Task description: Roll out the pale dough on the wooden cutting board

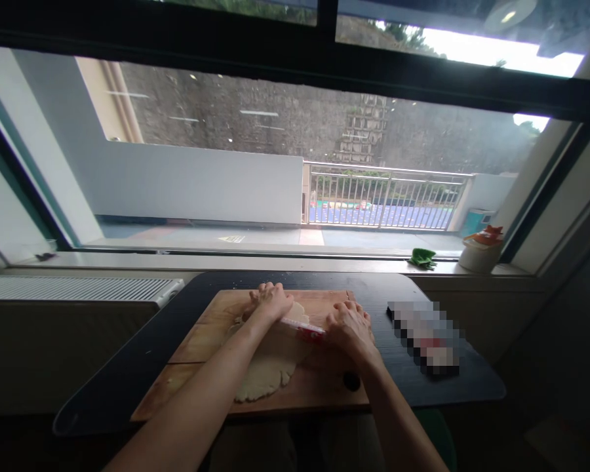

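Through my feed, the wooden board (206, 334) lies on the dark surface (383, 288), and I take it as my landmark. The pale sheet of dough (270, 364) is over the board's middle, its ragged near rim just inside the board's near edge. A red-and-white tube (311, 332) crosses the dough towards the board's far side.

My left hand (270, 301) is curled over the tube's left end, and my right hand (350, 324) is wrapped over its right end, nearer the board's right edge. Both look mostly closed on it; I can't see the fingers' undersides.

What worries me is uneven pressure: if one hand leans harder, the dough could thin on that side. The near rim already has notches, so a hard stroke might lengthen them into tears. Dragging the dough nearer could hang it over the board's near edge. A heavy push might slide the board itself towards the blurred item (425, 337) to its right, if the surface grips poorly.
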Available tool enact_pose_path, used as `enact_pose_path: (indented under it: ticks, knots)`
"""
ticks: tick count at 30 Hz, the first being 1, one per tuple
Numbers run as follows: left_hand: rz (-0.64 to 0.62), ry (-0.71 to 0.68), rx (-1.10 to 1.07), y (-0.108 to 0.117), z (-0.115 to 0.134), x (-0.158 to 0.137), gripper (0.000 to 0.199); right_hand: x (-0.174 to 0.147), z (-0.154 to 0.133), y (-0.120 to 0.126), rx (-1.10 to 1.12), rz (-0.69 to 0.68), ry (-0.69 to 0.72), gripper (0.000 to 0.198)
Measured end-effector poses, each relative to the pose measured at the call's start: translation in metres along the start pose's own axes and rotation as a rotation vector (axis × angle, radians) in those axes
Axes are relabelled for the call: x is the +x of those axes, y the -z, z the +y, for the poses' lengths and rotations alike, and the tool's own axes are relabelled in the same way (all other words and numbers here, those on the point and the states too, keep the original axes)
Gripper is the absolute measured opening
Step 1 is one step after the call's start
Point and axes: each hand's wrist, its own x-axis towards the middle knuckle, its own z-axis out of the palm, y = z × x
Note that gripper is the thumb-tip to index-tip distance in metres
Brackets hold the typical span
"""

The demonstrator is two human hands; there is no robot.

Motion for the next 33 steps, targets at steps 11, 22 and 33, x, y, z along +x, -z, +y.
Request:
enact_pose_path:
  ticks: [11, 22, 33]
  knots:
    - [0.107, -0.008, -0.007, 0.009, -0.003, -0.029, 0.034, -0.016, -0.002, 0.001, 0.001, 0.003, 0.01, 0.038]
    - [0.139, 0.025, -0.024, 0.005, -0.015, -0.05, 0.04, -0.036, -0.005, 0.0, -0.053, 0.111, 0.085, 0.032]
    - [0.026, -0.007, -0.041, 0.0, 0.002, 0.007, 0.034, 0.01, 0.004, -0.003, 0.043, -0.059, -0.028, 0.04]
